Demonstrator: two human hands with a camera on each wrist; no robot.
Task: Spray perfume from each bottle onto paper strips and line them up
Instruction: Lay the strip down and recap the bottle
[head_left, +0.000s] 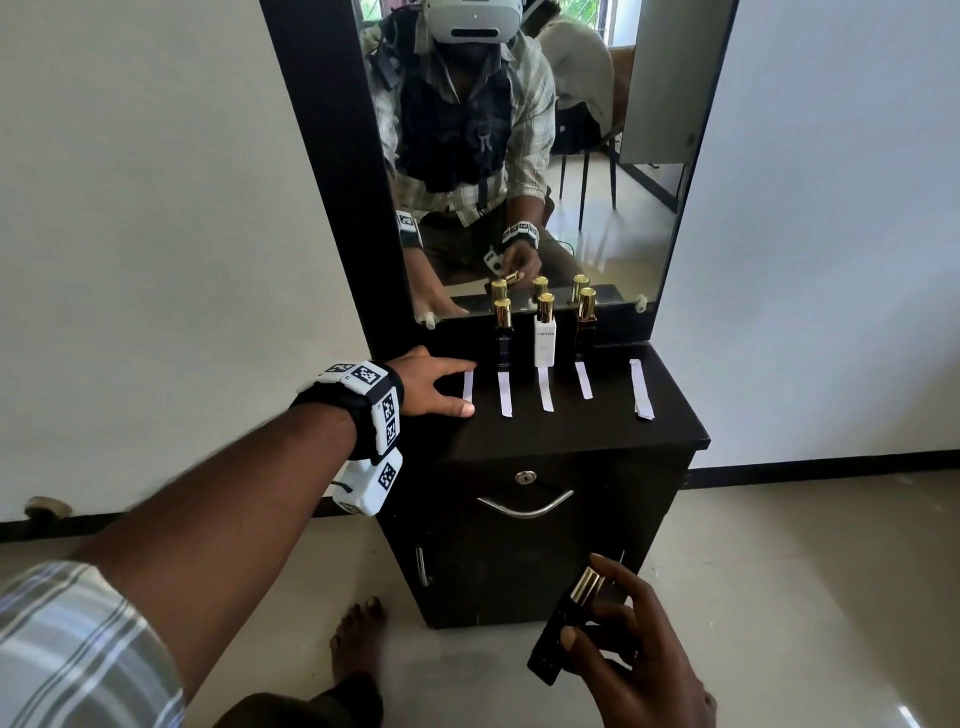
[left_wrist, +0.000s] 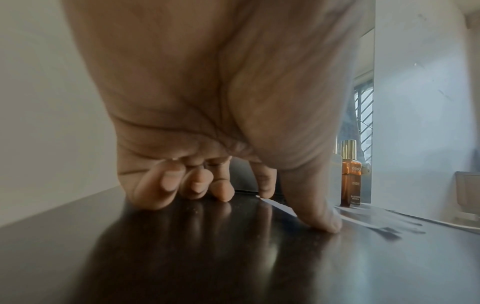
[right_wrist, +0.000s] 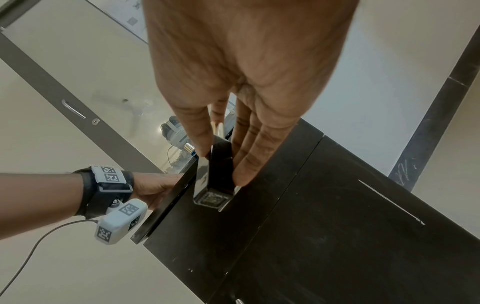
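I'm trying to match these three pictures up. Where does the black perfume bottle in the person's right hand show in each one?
Head view: the black bottle is at the lower right, in the right hand, below the cabinet top.
Left wrist view: not in it.
Right wrist view: the bottle sits at the centre, pinched between thumb and fingers, base toward the camera.
Shared landmark: the black cabinet.

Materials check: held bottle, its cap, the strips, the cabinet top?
Held bottle in the right hand: glossy black, likely glass or hard plastic; it shows sharp highlights. Its cap: shiny gold, metal or metallised plastic. Paper strips: thin matte white paper, lying flat. Cabinet top: dark, smooth, probably laminate; the left wrist view shows finger reflections.
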